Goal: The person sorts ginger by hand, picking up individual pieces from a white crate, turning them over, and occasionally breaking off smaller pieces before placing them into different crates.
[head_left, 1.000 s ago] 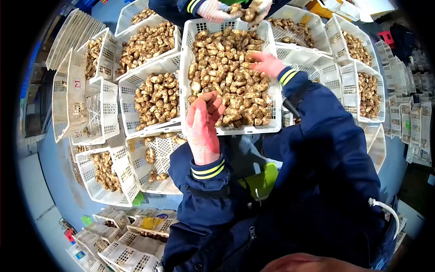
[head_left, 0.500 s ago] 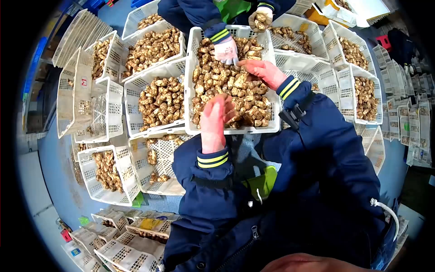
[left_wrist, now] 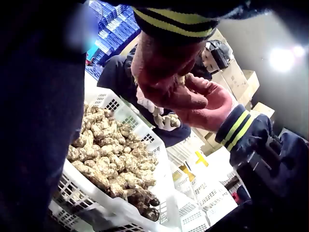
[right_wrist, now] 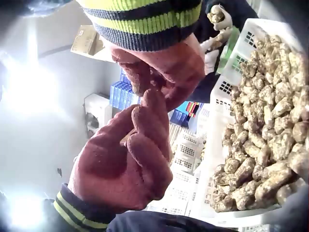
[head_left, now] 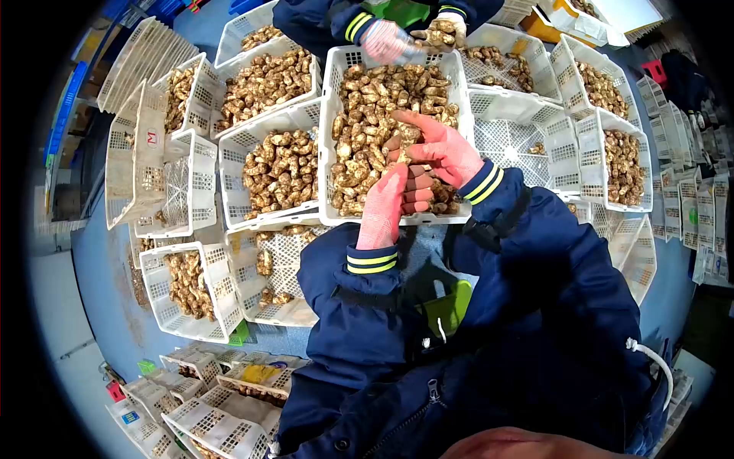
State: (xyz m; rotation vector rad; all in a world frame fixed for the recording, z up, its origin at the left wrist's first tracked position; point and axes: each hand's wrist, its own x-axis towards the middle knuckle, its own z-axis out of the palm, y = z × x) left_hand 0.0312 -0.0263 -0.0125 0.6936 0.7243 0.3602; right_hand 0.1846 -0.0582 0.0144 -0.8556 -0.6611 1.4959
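Brown-and-pale mushroom-like pieces [head_left: 367,99] fill a white perforated crate [head_left: 328,153]. Above its near right part both red-gloved hands meet. The left hand [head_left: 388,205] has its palm turned up and fingers bent; in the right wrist view the left hand [right_wrist: 125,159] pinches a small tan piece [right_wrist: 129,136] between thumb and fingers. The right hand [head_left: 445,149] comes from the right, index finger stretched out and thumb near a piece at the left thumb. In the left wrist view the right hand [left_wrist: 207,106] touches the left hand [left_wrist: 169,70]; its grip is partly hidden.
Across the crate another person's gloved hands [head_left: 386,42] hold pieces over its far rim. More white crates with pieces stand at left [head_left: 229,180] and right [head_left: 585,153]. A crate [head_left: 520,138] at right holds few pieces. Stacked crates [head_left: 222,432] stand at lower left.
My right hand has moved left and nearer, my left hand slightly right, so they now meet. The other person's hand reached into the crate and drew back to its far edge.
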